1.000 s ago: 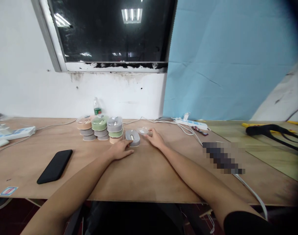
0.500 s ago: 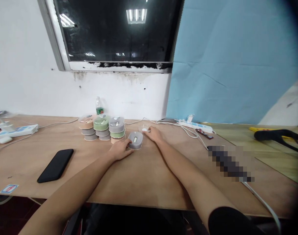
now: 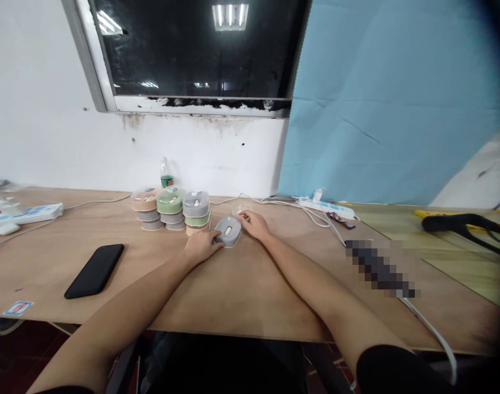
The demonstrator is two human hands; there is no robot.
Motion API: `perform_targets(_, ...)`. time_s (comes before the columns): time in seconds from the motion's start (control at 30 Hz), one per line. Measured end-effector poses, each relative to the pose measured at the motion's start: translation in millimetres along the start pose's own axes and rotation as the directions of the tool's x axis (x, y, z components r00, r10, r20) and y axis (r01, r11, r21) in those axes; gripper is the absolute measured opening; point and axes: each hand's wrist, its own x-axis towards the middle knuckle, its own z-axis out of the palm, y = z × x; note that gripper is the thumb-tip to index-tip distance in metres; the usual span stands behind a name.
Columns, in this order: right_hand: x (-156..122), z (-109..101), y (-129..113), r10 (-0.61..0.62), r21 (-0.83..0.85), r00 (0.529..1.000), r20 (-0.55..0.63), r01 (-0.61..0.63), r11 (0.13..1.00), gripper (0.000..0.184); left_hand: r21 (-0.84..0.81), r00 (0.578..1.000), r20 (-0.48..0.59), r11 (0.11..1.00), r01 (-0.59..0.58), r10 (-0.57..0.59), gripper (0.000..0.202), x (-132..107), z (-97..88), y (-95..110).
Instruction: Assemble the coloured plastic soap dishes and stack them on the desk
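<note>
A grey oval box [image 3: 228, 232] with a small cream-coloured piece in its middle sits on the wooden table in front of me. My left hand [image 3: 201, 244] rests on the tabletop, thumb and fingers gripping the box's left side. Just beyond the box, my right hand [image 3: 253, 223] has its fingertips pinched at the edge of a clear plastic lid [image 3: 236, 208], partly hidden by the fingers. To the left stand stacks of similar oval boxes: one topped in peach [image 3: 145, 199], one in green [image 3: 170, 201] and one in grey [image 3: 196, 203], each with a clear top.
A black phone [image 3: 94, 271] lies at the left. Behind the stacks stands a clear bottle [image 3: 165, 174]. Power strips [image 3: 28, 215] and white cables [image 3: 315, 221] run along the back. A pixelated dark object [image 3: 379, 268] lies right, near a black-handled tool [image 3: 450, 224].
My right hand has shifted slightly, and the clear lid now sits farther behind its fingers. The left hand keeps its hold on the grey box. The view has tilted slightly downward.
</note>
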Motion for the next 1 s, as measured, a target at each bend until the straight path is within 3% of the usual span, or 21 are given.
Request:
perform_targets(0.07,-1.0,1.8,-4.0,-0.040,0.045,0.999,0.037,0.038,0.998,0.027,-0.044,1.000,-0.015,0.999,0.017,-0.018,0.046,0.1,-1.1,0.0)
perform_targets(0.27,0.3,1.9,-2.3,0.017,0.206,0.996,-0.090,0.002,0.978,0.031,-0.138,0.986,-0.130,0.986,0.091,-0.109,0.045,-2.7,-12.4,5.4)
perform_targets(0.4,-1.0,-1.6,-4.3,-0.027,0.154,0.997,-0.075,0.039,0.987,0.031,-0.177,0.976,-0.172,0.979,0.104,-0.134,0.044,-3.9,-17.8,9.1)
perform_targets(0.57,-3.6,-8.2,-13.6,0.060,0.077,0.997,-0.051,-0.056,0.995,0.027,-0.203,0.973,-0.190,0.975,0.092,-0.131,0.044,-5.3,-20.4,11.0)
perform_targets(0.7,-5.0,-10.7,-17.7,0.079,0.060,0.996,-0.043,-0.077,0.995,0.035,-0.236,0.968,-0.196,0.966,0.107,-0.155,0.045,-5.8,-22.6,12.0)
perform_targets(0.9,-0.2,-10.6,-4.9,0.095,0.125,0.984,-0.150,-0.077,0.989,0.034,-0.258,0.956,-0.235,0.959,0.115,-0.178,0.045,-5.2,-22.6,10.3)
perform_targets(1.0,3.5,-20.6,11.5,0.223,0.093,0.932,-0.287,-0.205,0.974,0.036,-0.272,0.947,-0.280,0.959,0.082,-0.161,0.045,-5.1,-21.4,8.6)
